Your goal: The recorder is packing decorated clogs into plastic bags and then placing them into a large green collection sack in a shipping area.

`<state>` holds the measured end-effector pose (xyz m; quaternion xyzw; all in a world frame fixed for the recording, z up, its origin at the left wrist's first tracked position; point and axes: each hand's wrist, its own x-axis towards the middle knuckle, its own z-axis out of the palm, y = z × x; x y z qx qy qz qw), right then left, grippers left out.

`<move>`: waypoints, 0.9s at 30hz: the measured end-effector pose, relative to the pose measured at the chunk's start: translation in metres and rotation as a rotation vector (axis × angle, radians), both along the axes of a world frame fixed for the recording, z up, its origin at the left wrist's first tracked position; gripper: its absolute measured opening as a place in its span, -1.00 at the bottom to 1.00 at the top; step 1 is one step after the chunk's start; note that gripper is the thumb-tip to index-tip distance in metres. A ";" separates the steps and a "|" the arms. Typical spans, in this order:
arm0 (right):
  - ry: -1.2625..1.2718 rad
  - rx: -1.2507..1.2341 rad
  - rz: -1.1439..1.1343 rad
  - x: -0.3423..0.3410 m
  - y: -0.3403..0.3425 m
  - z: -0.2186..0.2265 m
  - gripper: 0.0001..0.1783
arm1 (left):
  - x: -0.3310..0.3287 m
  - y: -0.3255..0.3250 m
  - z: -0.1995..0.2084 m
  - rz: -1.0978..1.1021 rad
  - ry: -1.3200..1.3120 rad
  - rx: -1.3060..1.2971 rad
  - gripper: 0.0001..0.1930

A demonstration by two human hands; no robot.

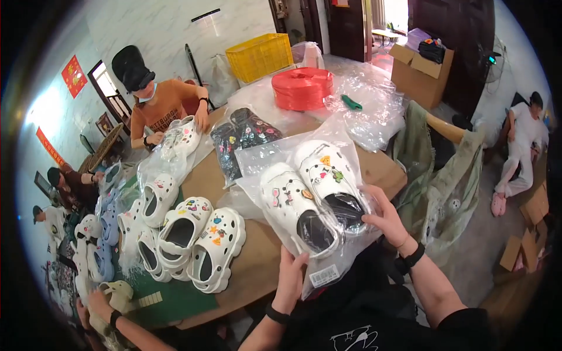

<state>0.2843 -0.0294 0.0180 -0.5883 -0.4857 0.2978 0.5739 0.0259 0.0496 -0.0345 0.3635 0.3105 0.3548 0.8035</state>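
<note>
Our left hand (pixel 292 270), curled, pinches the lower left edge of the bag (pixel 271 229); our right hand (pixel 386 217), half open, clasps its right side, seemingly to support the white clogs (pixel 329 177) between them. Loose clogs (pixel 227 250) sit on the worktop (pixel 257 257), left of our left hand.

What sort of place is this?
Likely a small shoe-packing workshop: white clogs lined up on a table, a clear-bagged pair being held, a cardboard box beyond.

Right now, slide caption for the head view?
Left hand and right hand hold a clear bag of white clogs at a worktable.
</note>
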 end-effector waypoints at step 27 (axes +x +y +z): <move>1.166 0.507 -0.818 0.088 -0.291 -0.085 -0.38 | 0.301 -0.073 -0.045 -0.758 0.324 0.728 -0.72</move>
